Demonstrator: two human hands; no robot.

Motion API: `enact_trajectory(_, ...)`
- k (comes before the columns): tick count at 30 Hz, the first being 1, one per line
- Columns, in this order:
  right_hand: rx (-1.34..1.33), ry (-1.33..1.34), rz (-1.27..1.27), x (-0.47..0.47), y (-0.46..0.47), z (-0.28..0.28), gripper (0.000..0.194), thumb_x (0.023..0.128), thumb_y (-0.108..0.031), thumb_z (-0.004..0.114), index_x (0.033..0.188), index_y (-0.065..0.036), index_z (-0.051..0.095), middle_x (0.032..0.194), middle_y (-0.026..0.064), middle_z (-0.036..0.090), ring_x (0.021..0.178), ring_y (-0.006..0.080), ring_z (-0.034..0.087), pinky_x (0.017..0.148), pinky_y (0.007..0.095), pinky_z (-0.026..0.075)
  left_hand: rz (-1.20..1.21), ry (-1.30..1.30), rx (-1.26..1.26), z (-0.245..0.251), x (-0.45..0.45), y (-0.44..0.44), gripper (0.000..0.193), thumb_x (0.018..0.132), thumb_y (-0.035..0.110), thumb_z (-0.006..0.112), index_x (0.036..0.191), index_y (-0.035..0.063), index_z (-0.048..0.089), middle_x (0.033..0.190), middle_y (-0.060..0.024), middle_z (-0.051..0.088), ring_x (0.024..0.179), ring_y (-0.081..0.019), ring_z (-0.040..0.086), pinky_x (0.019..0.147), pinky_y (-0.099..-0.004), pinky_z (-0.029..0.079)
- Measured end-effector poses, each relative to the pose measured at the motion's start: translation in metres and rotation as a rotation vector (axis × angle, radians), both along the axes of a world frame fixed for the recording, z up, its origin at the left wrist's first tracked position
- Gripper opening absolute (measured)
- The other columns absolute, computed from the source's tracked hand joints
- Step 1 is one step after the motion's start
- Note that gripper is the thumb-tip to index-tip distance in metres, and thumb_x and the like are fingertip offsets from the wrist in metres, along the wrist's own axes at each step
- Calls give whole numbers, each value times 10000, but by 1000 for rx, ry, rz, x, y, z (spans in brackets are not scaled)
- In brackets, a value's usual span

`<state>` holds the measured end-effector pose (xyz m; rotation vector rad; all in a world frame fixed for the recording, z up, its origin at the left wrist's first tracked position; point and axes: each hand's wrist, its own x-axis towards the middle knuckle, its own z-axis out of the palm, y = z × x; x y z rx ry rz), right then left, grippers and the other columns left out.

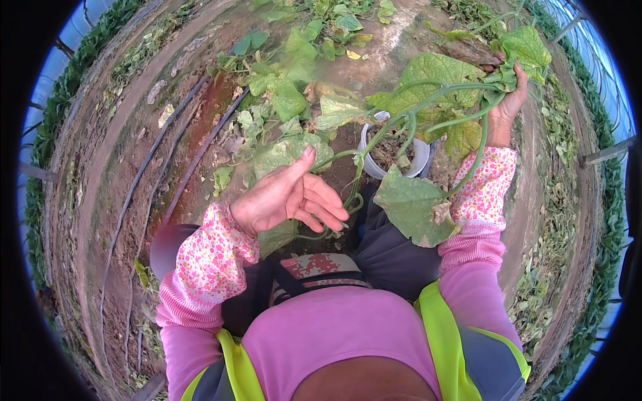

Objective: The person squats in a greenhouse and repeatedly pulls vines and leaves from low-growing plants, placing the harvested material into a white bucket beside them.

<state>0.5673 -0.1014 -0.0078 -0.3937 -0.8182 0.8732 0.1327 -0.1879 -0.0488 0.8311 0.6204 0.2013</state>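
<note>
My right hand (pixel 506 95) is raised at the upper right, its fingers closed around a bunch of green vine stems (pixel 451 90) and leaves. From that grip the stems run down and left toward the ground before me. A broad leaf with a brown patch (pixel 416 208) hangs beside my right sleeve. My left hand (pixel 296 198) holds nothing; its palm is turned up and its fingers are spread, close to the lower vine stem (pixel 357 175). Behind the stems stands a white plastic bucket (pixel 370 163) with dry, withered leaves (pixel 393 150) in it.
Dark drip hoses (pixel 145 155) run along the soil at left. More leafy vines (pixel 286 95) cover the ground ahead. Withered foliage (pixel 546 250) lies in rows to the right. Dense green plants (pixel 597 200) and plastic greenhouse walls line both sides. My dark-trousered knees are close below the vine.
</note>
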Motion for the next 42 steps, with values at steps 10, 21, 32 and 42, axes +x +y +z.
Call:
enact_trajectory(10, -79, 60, 298, -10, -4, 13, 380, 933, -203, 498, 1180, 86, 504, 993, 160, 618, 807, 222, 592, 696, 340, 516, 579, -142, -644, -117, 67, 23, 1106, 853, 738, 422, 1486, -12, -88, 1475, -327, 220, 1351, -433, 324, 1072, -590, 330)
enact_trajectory(21, -368, -59, 347, -61, -15, 23, 448, 955, -209, 496, 1238, 137, 457, 964, 146, 593, 759, 163, 569, 614, 279, 506, 1000, -774, -392, -207, 149, 155, 569, 937, 427, 515, 1308, 2, 445, 1329, -220, 443, 1196, -308, 466, 960, -516, 426)
enact_trajectory(32, -562, -112, 95, -46, 31, -25, 252, 892, -263, 599, 993, -36, 640, 805, 83, 667, 612, 184, 640, 557, 328, 549, 590, -432, 425, -54, 26, 212, 517, 900, 385, 615, 1241, 10, 518, 1127, -156, 579, 973, -224, 593, 813, -349, 515)
enact_trajectory(42, -555, -241, 674, -213, 79, -95, 239, 878, -284, 617, 1002, -80, 632, 791, 32, 642, 657, 176, 623, 606, 339, 538, 620, 3, 1319, 131, -86, 98, 314, 888, 181, 674, 1149, 37, 574, 1026, -79, 584, 857, -157, 600, 751, -288, 537)
